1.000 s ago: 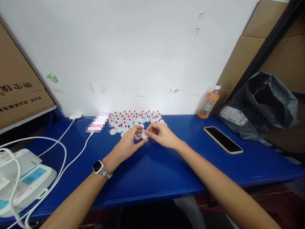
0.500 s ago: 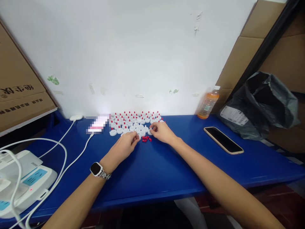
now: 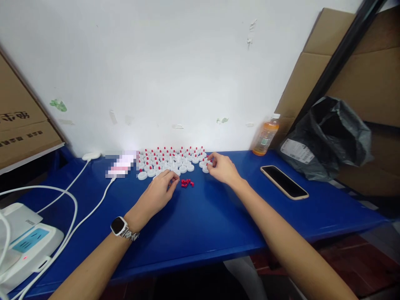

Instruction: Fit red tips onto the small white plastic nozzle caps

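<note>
- Caps (image 3: 170, 160), white with red tips, stand in rows at the back of the blue bench (image 3: 203, 216).
- We set our right hand (image 3: 223, 170), its grip pinching a white cap (image 3: 205, 168), squarely into line.
- We keep our left hand (image 3: 158, 192), fingers curled shut, beside the loose red pins (image 3: 186, 183), not scattering them.

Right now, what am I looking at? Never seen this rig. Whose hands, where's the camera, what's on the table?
One camera, worn on a person's head, looks forward and down; no robot. The left hand, with a wristwatch, rests by a small pile of red pieces. The right hand touches a white cap at the edge of rows of white caps with red tips. Whether either hand grips anything is unclear. Also on the blue table: a phone, an orange bottle, a black bag and white cables.
</note>
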`<state>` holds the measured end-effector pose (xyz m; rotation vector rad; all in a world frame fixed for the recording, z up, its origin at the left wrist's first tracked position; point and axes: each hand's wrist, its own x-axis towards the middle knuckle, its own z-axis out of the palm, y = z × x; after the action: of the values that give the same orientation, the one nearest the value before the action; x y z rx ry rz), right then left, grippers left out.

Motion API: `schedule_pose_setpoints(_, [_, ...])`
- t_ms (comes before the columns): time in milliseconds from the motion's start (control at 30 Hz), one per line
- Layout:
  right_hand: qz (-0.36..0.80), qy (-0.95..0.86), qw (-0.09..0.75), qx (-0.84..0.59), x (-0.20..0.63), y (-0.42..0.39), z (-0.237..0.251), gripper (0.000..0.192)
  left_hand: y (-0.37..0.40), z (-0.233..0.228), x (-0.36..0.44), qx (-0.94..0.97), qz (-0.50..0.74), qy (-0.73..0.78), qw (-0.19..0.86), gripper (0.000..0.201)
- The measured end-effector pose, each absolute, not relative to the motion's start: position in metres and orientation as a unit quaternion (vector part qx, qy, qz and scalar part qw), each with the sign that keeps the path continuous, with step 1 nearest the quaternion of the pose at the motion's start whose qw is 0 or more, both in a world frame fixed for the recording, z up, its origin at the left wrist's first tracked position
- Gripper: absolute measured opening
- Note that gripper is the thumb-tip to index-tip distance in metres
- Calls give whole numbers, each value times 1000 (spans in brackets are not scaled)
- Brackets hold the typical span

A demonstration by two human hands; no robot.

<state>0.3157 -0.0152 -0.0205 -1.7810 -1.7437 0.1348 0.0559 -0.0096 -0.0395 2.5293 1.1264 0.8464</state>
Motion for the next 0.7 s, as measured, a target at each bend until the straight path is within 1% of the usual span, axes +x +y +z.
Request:
schedule_pose_setpoints(100, [76,-660,287,-691,323,-13,-26,30,-9,-31,66,874,292,369,123,18])
schedule_pose_setpoints(133, [89,-666,288,-682,323,-12,-28,27,-8,-28,71,879,287,361,120,19])
schedule_pose_setpoints(200, [116,-685,302,-653,322,-9,-32,17,-4,-21,81,891,273,343,118,20])
schedule_pose_setpoints(267, [145,-702,330,-614,317,-8,-34,7,-1,-16,90,893,268,340,125,20])
schedule_pose_setpoints(333, [181,-702,378,-576,310,-8,-33,4,1,-15,97,888,289,336,123,19])
schedule_pose_setpoints(367, [209,-696,407,-554,305,-9,-31,4,1,-16,99,884,304,334,118,23])
schedule_pose_setpoints(433, [286,-676,458,-502,294,-12,-29,10,-1,-20,100,882,325,324,108,36])
schedule_pose_setpoints(467, [323,-666,475,-476,288,-14,-28,15,-2,-23,99,883,326,320,107,39])
schedule_pose_setpoints(500, [346,-661,484,-456,282,-16,-27,20,-2,-25,97,886,320,317,112,37])
schedule_pose_setpoints(567, [332,-676,486,-444,272,-21,-27,27,-4,-27,92,892,303,313,124,28])
schedule_pose_setpoints(700, [208,-737,461,-448,260,-28,-27,30,-7,-21,83,907,286,292,101,23])
